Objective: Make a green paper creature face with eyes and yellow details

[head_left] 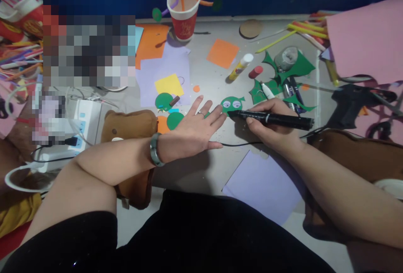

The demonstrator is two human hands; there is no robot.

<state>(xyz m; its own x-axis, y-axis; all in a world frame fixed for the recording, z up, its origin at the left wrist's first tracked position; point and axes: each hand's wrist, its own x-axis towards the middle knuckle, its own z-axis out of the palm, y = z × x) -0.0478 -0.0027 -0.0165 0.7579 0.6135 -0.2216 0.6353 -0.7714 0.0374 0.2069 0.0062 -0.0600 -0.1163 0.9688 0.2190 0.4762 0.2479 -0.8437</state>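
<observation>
My right hand (272, 119) grips a thick black marker (283, 120), its tip at the lower edge of a green paper cutout (232, 101). Two white paper eyes with drawn pupils sit on that cutout. Flat on the table with fingers spread, my left hand (201, 126) reaches the cutout's left side with its fingertips. Left of this hand lie a green paper circle (175, 121) and another green disc (164, 101) with a small brown piece on it. An uncapped glue stick (241, 68) stands behind the cutout, beside its red cap (255, 72).
A red paper cup (185, 19) holding pipe cleaners stands at the back. Green scraps (296, 65), pens and a clear jar (286, 59) lie to the right, near a black glue gun (346, 105). A white power strip (83, 126) is at left; purple paper (264, 185) lies in front.
</observation>
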